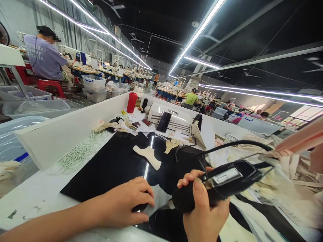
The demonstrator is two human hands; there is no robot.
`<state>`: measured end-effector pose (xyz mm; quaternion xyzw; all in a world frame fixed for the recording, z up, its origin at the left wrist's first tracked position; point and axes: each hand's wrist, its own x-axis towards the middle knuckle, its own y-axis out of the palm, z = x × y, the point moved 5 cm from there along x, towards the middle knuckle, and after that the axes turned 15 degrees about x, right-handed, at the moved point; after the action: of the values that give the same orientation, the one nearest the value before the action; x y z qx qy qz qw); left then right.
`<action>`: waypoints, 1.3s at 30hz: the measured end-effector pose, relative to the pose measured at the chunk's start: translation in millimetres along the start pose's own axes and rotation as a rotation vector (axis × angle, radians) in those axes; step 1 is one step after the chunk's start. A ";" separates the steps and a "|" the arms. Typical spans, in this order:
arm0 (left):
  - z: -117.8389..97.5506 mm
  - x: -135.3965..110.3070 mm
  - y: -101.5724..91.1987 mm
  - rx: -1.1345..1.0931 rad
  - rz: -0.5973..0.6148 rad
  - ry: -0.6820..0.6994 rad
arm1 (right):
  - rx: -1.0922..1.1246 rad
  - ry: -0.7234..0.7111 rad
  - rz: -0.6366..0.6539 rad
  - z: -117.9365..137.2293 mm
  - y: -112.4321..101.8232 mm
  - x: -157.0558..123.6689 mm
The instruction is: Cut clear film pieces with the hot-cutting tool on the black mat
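Black corded tool (223, 179) clasped inside right grip (205, 211); left grip (128, 201) half-curled nearby, hold unclear.

The right fingers (201, 196) grip a black corded tool (224, 179) above a glossy black sheet (108, 168).

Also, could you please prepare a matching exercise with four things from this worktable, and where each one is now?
Things
1. Black hand-held device with silver plate
2. Cream, curved flat piece
3. Thin, pale green cord
4. Black rectangular phone

Places
A. Tangled beside the low white wall at left
B. Tilted, in front of the white vented machine
C. Gripped in the right hand
D. On the glossy black sheet

Pairs: 1-C, 2-D, 3-A, 4-B
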<state>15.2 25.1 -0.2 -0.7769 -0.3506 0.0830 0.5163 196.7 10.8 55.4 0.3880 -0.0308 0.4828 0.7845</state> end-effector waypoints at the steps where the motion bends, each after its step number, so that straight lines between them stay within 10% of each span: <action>1: 0.7 0.0 0.4 -0.004 -0.001 0.002 | 0.012 0.003 0.025 0.2 1.3 -2.5; 21: 0.3 2.5 0.4 0.003 0.004 0.044 | 0.092 0.032 0.151 -3.1 15.9 -24.3; 39: -9.2 8.1 2.9 0.067 0.035 0.136 | 0.030 -0.039 -0.078 15.5 -12.4 8.3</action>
<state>27.0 22.7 3.3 -0.7689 -0.2982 0.0505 0.5633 215.9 4.2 62.5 0.4100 -0.0236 0.4445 0.7961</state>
